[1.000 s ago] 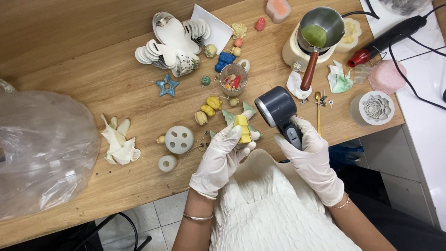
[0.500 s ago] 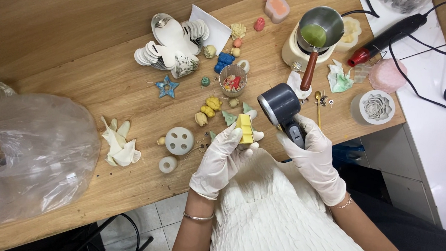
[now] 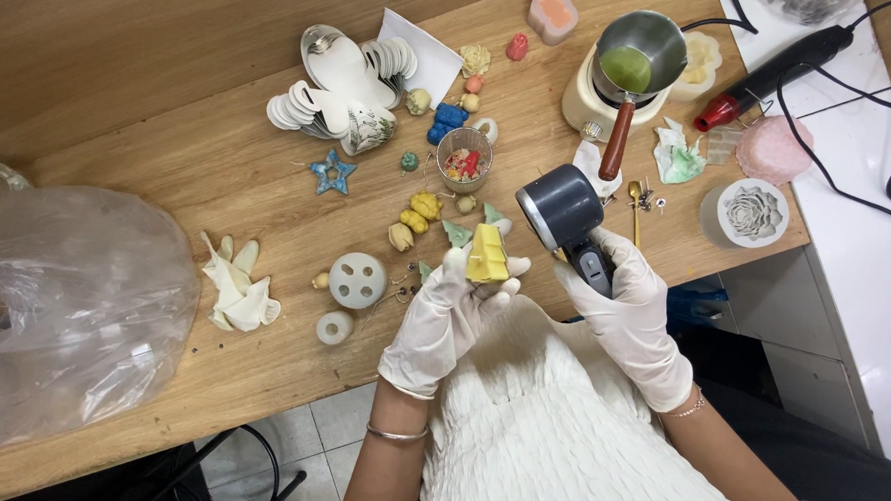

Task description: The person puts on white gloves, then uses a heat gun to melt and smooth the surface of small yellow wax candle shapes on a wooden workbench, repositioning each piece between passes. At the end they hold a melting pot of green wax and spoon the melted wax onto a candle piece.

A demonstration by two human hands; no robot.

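Two gloved hands busy: left hand [image 3: 446,316] pinches yellow wax piece [image 3: 487,255], right hand [image 3: 623,303] grips heat gun [image 3: 567,218] aimed near it; heating step, keep nozzle steady.

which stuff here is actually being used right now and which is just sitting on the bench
In use:
- left hand holding the yellow wax piece
- right hand gripping the grey heat gun

Lying about:
- blue star
- crumpled gloves
- clear plastic bag
- green wax pot
- rose mould
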